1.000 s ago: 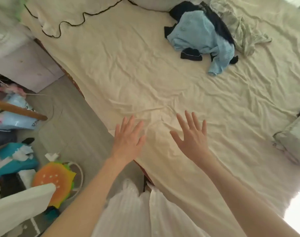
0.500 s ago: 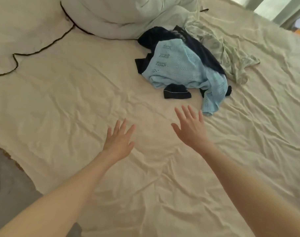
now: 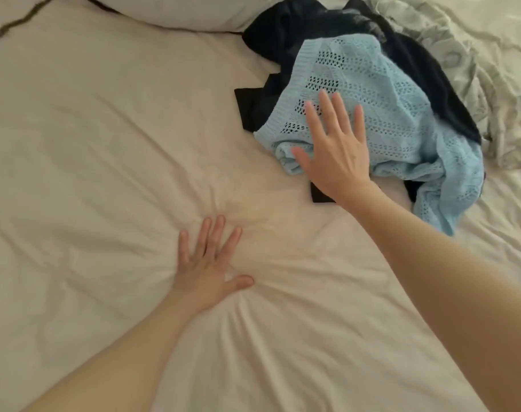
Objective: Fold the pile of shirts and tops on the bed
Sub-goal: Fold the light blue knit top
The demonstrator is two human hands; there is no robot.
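Right hand reaches out, fingers spread and gripping nothing, over the near edge of the blue knit top, which sits on top of the pile far across the bed. Left hand presses flat on the sheet, bracing. Best bet: pinch the knit's ribbed edge, lift it clear of the dark shirt beneath, and spread it on bare sheet.

A crumpled pile of tops lies on the cream bed toward one o'clock: a light blue openwork knit top bunched uppermost, a dark navy garment beneath it, a pale grey-green shirt rumpled just beside at two o'clock.
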